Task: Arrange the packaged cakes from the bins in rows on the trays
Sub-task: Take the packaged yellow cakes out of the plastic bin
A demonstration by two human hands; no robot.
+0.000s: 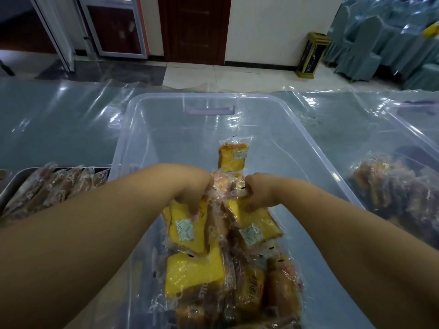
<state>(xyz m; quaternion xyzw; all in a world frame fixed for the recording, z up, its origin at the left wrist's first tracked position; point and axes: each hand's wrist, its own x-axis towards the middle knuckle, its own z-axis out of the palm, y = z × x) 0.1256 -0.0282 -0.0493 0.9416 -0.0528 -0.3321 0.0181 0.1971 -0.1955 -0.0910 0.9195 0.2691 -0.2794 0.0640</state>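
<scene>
checking progress: i judged it mid-task. the tray [14,179] at far left held a row of wrapped cakes [54,186] leaning on each other. only one corner of it showed, so i couldn't tell how full it was.

the clear bin [133,129] in front was bare at the far end apart from one lone pack [234,155]. a pile of packs [213,281] sat at the near end, so plenty was left to move. a second bin [403,122] on the right held more cakes, blurred through its wall.

both hands were down in the clear bin. the left hand [194,194] had its fingers curled over a yellow pack [185,217]. the right hand [260,194] gripped another pack [256,222], fingers closed on the wrapper. a crumpled bunch of wrappers sat between the two hands, and i couldn't tell which hand had it.

writing: each yellow pack had a small white sachet [184,230] with fine print, too small for me to read. one pack near the bottom showed red lettering [251,295], also not legible, so no brand confirmed.
</scene>
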